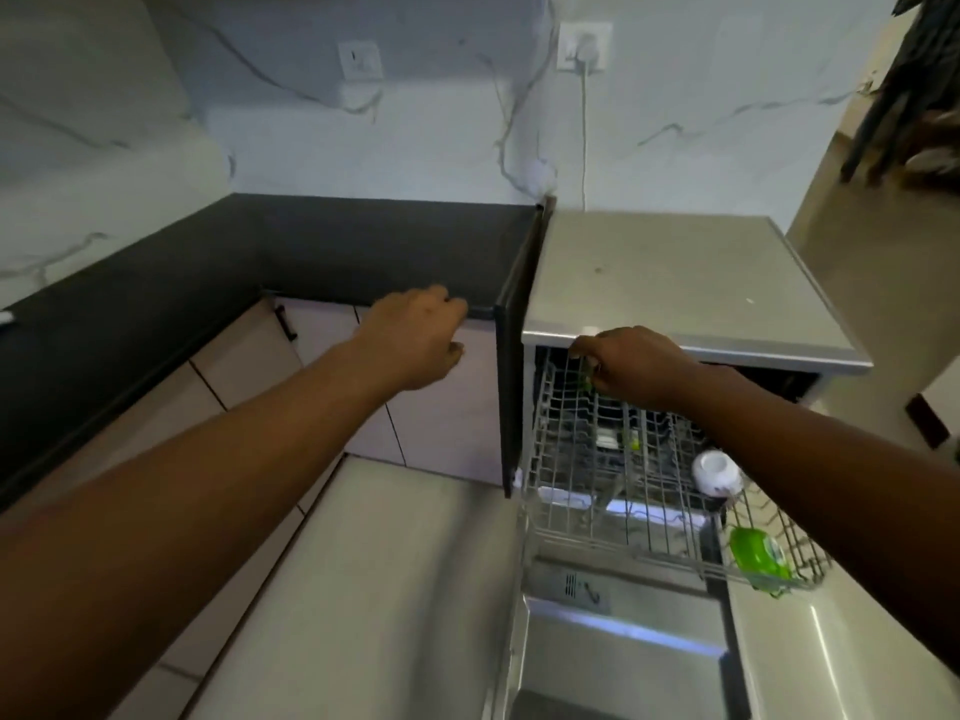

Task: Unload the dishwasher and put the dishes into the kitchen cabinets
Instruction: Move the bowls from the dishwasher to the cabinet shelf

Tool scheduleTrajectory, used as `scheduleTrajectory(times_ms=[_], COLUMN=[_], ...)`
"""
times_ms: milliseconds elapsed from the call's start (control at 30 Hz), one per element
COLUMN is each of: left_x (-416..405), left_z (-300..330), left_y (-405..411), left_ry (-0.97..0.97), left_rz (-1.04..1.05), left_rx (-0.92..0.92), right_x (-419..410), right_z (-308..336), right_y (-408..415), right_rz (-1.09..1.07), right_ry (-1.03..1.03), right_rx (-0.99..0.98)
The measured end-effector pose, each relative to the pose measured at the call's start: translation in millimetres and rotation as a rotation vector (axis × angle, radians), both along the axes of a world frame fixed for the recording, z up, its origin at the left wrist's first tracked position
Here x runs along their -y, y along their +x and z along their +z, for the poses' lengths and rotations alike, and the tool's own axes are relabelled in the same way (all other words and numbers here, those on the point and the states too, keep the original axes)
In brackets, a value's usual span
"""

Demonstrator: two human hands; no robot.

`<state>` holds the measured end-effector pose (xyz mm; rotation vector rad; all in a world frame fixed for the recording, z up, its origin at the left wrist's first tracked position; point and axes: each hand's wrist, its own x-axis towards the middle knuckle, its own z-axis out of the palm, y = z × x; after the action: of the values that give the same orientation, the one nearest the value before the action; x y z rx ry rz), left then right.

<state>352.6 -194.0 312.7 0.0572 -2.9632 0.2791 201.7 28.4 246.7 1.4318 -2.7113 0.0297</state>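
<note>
The dishwasher (675, 283) stands open with its upper wire rack (597, 459) pulled out. At the rack's back left corner my right hand (634, 366) pinches a small green item (587, 383), which is mostly hidden by my fingers. A white cup (717, 472) lies upside down at the rack's right side. At the front right corner sits a green dish (758, 556). My left hand (415, 340) reaches to the pale cabinet door (447, 423) left of the dishwasher, fingers curled on its top edge under the counter lip.
A black countertop (363, 241) runs along the marble wall and turns down the left side. A dark side panel (514, 356) separates cabinet and dishwasher. The dishwasher door (623, 662) lies folded down below the rack. A white cord (584, 137) hangs from a wall socket.
</note>
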Motion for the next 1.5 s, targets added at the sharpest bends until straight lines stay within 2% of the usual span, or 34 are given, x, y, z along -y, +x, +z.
scheduleTrajectory(times_ms=[200,300,467,633,767,933,1100,1333,1433,1500], left_x=[-87,-119,-164,-217,-257,-304,-339,-370,-380,-385], left_z=[-69,-91,-110,-146,-207,-295,-364,-408,-419,-424], left_y=[55,70,56,17,-33,-99,-137,-163,-170,-177], left_ry=[0.079,0.185,0.193,0.282,0.448,0.623,0.719,0.685,0.708,0.731], left_rz=[0.061,0.148,0.178,0.132,0.185,0.345,0.417,0.358,0.35,0.338], left_rx=[0.048,0.086,0.145,0.12,0.102,0.127,0.152,0.09,0.057,0.047], right_x=[-82,-130,-202,-245,-256,-260,-257,-238,-236,-236], right_z=[-51,-72,-101,-138,-191,-268,-338,-411,-422,-422], right_y=[28,40,28,-17,-71,-171,-250,-267,-271,-280], right_rz=[-0.007,0.008,-0.048,-0.138,-0.178,-0.119,-0.14,-0.129,-0.081,-0.091], right_ry=[-0.015,-0.029,-0.074,-0.079,-0.04,-0.035,0.125,0.281,0.251,0.207], right_rx=[0.185,0.291,0.338,0.385,0.378,0.395,0.374,0.407,0.28,0.335])
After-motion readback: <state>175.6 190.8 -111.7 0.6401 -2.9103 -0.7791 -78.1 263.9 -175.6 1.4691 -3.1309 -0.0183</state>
